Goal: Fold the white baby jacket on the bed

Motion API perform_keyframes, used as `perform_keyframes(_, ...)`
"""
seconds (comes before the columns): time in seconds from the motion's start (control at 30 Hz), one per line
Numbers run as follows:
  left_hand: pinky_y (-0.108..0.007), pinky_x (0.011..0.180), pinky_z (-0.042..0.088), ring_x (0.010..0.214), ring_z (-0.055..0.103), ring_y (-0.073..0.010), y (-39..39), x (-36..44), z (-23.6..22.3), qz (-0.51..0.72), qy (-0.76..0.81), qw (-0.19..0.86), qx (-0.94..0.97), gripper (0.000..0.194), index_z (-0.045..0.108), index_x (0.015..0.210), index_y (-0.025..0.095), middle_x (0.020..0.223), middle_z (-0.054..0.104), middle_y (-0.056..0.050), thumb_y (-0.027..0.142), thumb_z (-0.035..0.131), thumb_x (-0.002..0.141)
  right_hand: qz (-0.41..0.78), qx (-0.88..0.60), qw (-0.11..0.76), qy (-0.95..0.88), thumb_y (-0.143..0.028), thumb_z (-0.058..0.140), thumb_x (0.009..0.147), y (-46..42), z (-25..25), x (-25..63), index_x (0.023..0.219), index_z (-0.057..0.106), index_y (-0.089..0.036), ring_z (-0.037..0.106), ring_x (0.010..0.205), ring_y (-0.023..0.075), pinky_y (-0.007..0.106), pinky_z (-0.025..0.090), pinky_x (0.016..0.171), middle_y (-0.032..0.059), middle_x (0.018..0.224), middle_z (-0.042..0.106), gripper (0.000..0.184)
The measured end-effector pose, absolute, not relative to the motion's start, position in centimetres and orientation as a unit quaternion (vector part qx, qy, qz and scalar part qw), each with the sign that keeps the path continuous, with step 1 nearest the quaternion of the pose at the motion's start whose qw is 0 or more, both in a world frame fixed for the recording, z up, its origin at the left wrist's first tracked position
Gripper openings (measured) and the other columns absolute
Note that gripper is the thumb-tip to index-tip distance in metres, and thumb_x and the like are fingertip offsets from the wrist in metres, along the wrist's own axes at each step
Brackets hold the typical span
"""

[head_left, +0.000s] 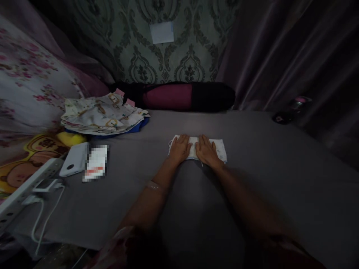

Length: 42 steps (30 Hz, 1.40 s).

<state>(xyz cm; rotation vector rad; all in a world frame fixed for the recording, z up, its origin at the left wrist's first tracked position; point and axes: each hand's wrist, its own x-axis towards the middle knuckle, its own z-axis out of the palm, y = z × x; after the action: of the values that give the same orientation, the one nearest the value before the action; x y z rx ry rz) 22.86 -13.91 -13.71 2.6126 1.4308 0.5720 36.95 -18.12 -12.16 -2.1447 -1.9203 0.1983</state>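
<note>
A small folded white cloth [220, 148] with a faint print lies on the grey sheet [252, 194] in front of me. Both my hands rest flat on it, side by side, fingers stretched out. My left hand [181, 147] covers the cloth's left part. My right hand [206, 150] presses its middle. The cloth's right end shows beyond my right hand.
A pile of patterned cloths [102, 114] lies at the back left. A white power bank [74, 160], a small card [96, 163] and a power strip with a cable [28, 188] sit at the left. A dark and magenta bolster [179, 96] lies by the wall. A small dark object [280, 118] is at the far right.
</note>
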Motion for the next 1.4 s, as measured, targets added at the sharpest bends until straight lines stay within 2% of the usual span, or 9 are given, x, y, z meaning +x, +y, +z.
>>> perform_keyframes(0.1,-0.047,0.119,0.022,0.142,0.035,-0.025,-14.1,23.0,-13.8,0.12,0.486,0.037,0.865,0.053,0.045,0.142,0.013,0.151,0.043,-0.013,0.04,0.025,0.102,0.047,-0.737,0.131,-0.662,-0.034,0.02,0.1,-18.2,-13.1,36.6,0.148,0.035,-0.007,0.026,0.144,0.0273,0.054,0.016,0.117,0.0151,0.155,0.035,0.057)
perform_keyframes(0.27,-0.049,0.12,0.02,0.144,0.032,-0.025,-14.2,23.1,-13.7,0.094,0.494,0.037,0.864,0.055,0.042,0.145,0.015,0.154,0.039,-0.012,0.042,0.021,0.102,0.036,-0.737,0.136,-0.661,-0.033,0.021,0.099,-18.3,-13.4,36.4,0.149,0.034,-0.007,0.027,0.144,0.0272,0.053,0.015,0.117,0.0148,0.155,0.036,0.057)
perform_keyframes(0.5,-0.054,0.118,0.018,0.142,0.035,-0.0283,-14.4,23.4,-13.3,0.133,0.482,0.029,0.865,0.049,0.049,0.139,0.015,0.149,0.044,-0.016,0.038,0.029,0.101,0.067,-0.734,0.114,-0.667,-0.033,0.019,0.1,-18.3,-12.6,37.0,0.15,0.033,-0.008,0.024,0.146,0.0256,0.052,0.016,0.118,0.0141,0.157,0.032,0.058)
perform_keyframes(0.63,-0.05,0.12,0.017,0.142,0.036,-0.0259,-14.8,24.1,-13.1,0.164,0.453,0.009,0.876,0.046,0.05,0.138,0.013,0.148,0.047,-0.015,0.029,0.028,0.1,0.041,-0.718,0.123,-0.684,-0.031,0.02,0.099,-18.6,-12.3,37.3,0.15,0.033,-0.01,0.022,0.147,0.0239,0.052,0.011,0.119,0.0121,0.158,0.03,0.056)
perform_keyframes(0.77,-0.046,0.119,0.022,0.142,0.035,-0.0244,-14.9,24.6,-13.4,0.124,0.452,0.064,0.881,0.049,0.043,0.143,0.01,0.149,0.045,-0.016,0.025,0.029,0.099,0.046,-0.709,0.112,-0.695,-0.029,0.021,0.099,-18.8,-12.7,37.2,0.15,0.033,-0.008,0.023,0.146,0.0231,0.05,0.013,0.119,0.0116,0.157,0.032,0.056)
perform_keyframes(1.07,-0.046,0.119,0.023,0.143,0.034,-0.0236,-14.7,24.6,-13.7,0.114,0.455,0.07,0.881,0.049,0.041,0.144,0.011,0.15,0.044,-0.015,0.026,0.028,0.099,0.043,-0.708,0.122,-0.695,-0.028,0.02,0.099,-18.8,-13.3,37.1,0.15,0.033,-0.008,0.024,0.146,0.0234,0.051,0.013,0.119,0.0116,0.157,0.033,0.056)
perform_keyframes(1.23,-0.047,0.119,0.02,0.143,0.034,-0.0258,-15.1,24.6,-13.4,0.162,0.455,0.026,0.875,0.049,0.044,0.142,0.011,0.149,0.045,-0.015,0.029,0.027,0.1,0.016,-0.724,0.132,-0.677,-0.028,0.022,0.099,-19.2,-12.7,37.3,0.149,0.036,-0.008,0.026,0.145,0.0257,0.053,0.013,0.118,0.0125,0.156,0.035,0.056)
perform_keyframes(1.4,-0.051,0.119,0.02,0.143,0.033,-0.0266,-15.2,24.4,-13.7,0.157,0.457,0.012,0.875,0.05,0.043,0.145,0.018,0.151,0.043,-0.012,0.036,0.027,0.101,-0.002,-0.76,0.133,-0.636,-0.031,0.023,0.099,-19.1,-12.8,37.9,0.148,0.037,-0.009,0.026,0.144,0.0287,0.056,0.013,0.117,0.0146,0.155,0.035,0.056)
